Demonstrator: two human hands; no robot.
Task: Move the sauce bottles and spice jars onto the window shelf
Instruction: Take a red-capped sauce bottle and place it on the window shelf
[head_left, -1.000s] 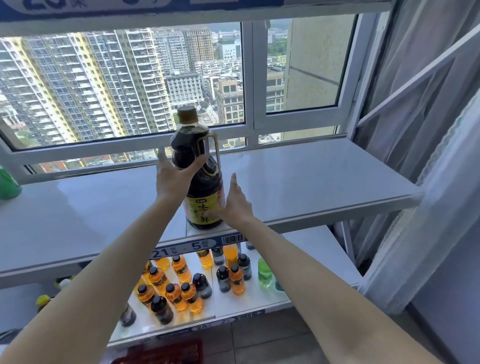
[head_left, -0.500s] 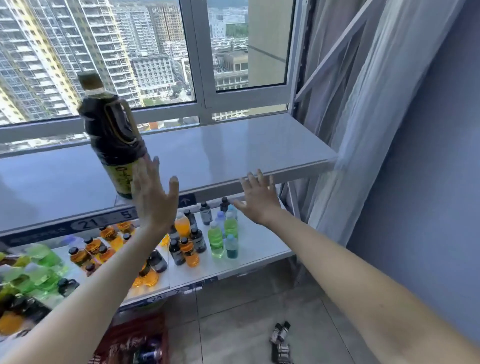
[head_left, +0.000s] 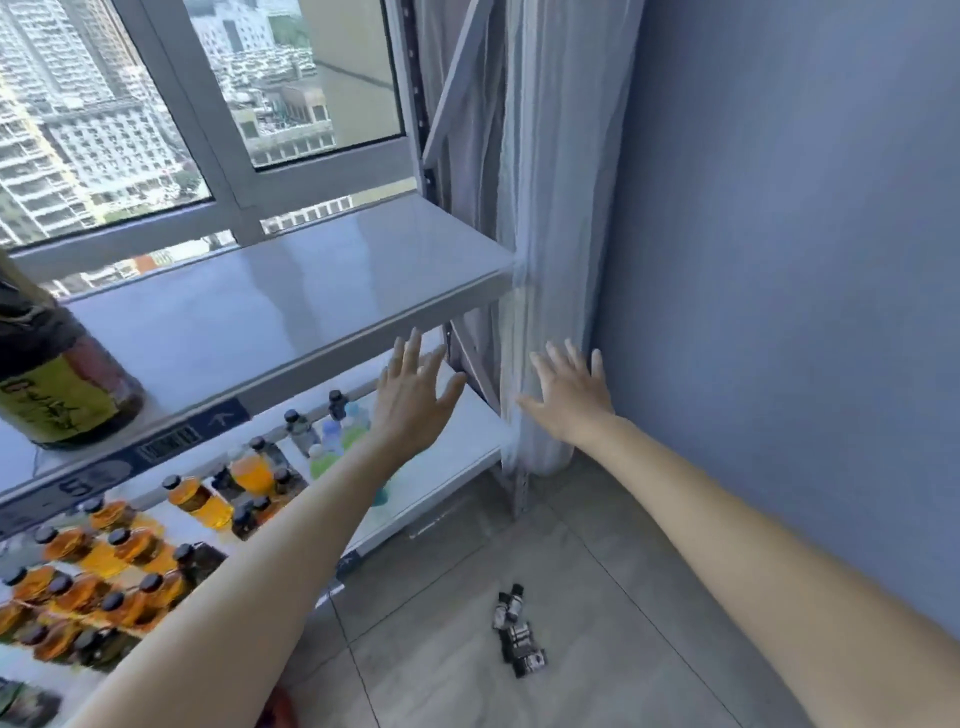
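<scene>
A big dark sauce bottle (head_left: 62, 374) with a yellow label stands upright on the grey window shelf (head_left: 291, 306), at the far left of the view; its top is cut off. My left hand (head_left: 413, 395) hovers with fingers spread in front of the shelf's right end, holding nothing. Further right, my right hand (head_left: 569, 392) is spread too, empty, in front of the curtain. A few small dark jars (head_left: 517, 631) lie on the floor below my hands.
Under the window shelf a lower white shelf (head_left: 447, 467) carries several small bottles of orange, green and dark liquid (head_left: 202, 499). A pale curtain (head_left: 550, 223) hangs at the shelf's right end beside a blue wall (head_left: 789, 260). The floor is grey tile (head_left: 587, 566).
Both hands let go of the big sauce bottle, which now stands on the window shelf. The view swung right and down, and both hands moved right, away from the bottle.
</scene>
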